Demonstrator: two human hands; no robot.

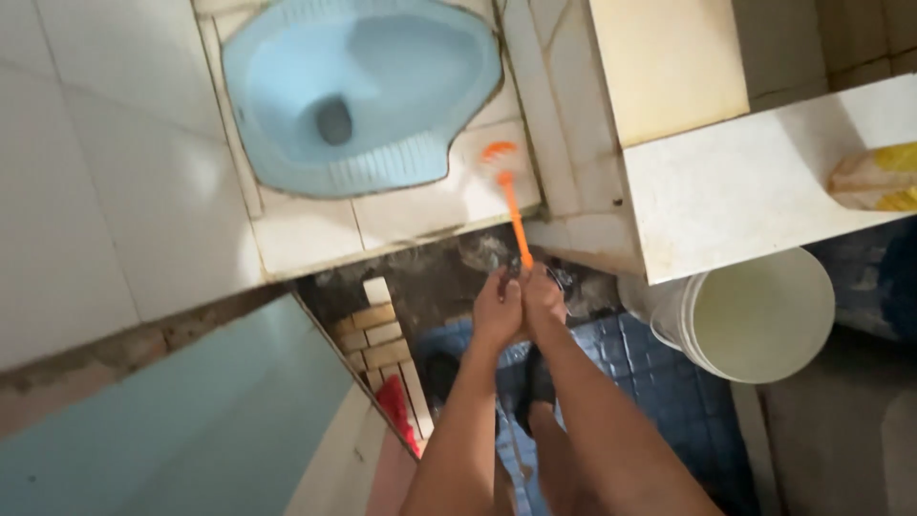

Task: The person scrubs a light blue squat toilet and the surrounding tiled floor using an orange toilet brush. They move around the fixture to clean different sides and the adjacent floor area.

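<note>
Both my hands grip the near end of an orange long-handled brush. My left hand and my right hand are pressed together around the handle. The brush head rests on the white tiled platform, just right of the light blue squat toilet pan. My legs and feet stand below on a blue tiled floor.
A white bucket stands at the right under a white ledge that holds a yellow packet. A brick step and a light blue door lie at the left. White wall tiles fill the far left.
</note>
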